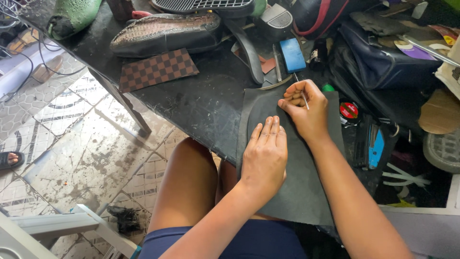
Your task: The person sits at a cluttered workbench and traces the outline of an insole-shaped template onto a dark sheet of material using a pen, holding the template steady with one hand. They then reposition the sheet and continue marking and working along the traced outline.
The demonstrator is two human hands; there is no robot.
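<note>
Steel-thin and pale, the scribing tool (304, 97) sits pinched in my right hand (306, 112), fingers curled tight round its shaft, the point angled down toward the dark rubber sheet (302, 182). Whether the tip actually touches the sheet I cannot tell; my knuckles hide it. My left hand (265, 156) grips nothing: it lies flat, fingers straight and together, palm pressing the sheet down just beside and a little nearer to me than the right hand, its fingertips almost meeting the right hand's heel.

That sheet lies directly under both hands. Its long axis runs from my lap away toward the table's middle, the far part resting on the black worktable (191, 100), the near part hanging off the table edge over my thighs. The right hand works close to the sheet's far end, near its curved left border; the left hand holds the middle, so the left is the nearer one to the overhanging part.

Further out on the table: a brown checkered piece (157, 69) to the left, a dark shoe upper (165, 31) beyond it, a blue block (292, 54) just past the sheet's far edge, and a small round tin with a red lid (349, 111) to the right. Dark bags (378, 62) crowd the right side. Patterned floor tiles (81, 139) show on the left below the table.
</note>
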